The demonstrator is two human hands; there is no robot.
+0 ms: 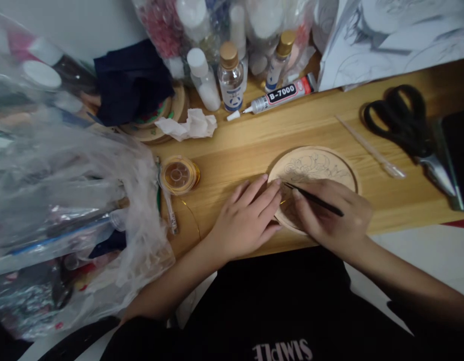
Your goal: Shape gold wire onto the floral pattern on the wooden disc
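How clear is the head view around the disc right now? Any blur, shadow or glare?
Head view: the wooden disc is fairly sharp at its far side, but the right hand shades its near part; the left hand looks soft; the plastic bags at left are blurred and washed out; the scissors are dark, and the edges bend.

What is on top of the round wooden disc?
A pencilled line drawing covers the round wooden disc. The right hand rests on its near edge with a thin black tool, hiding the drawing there; left hand touches its rim.
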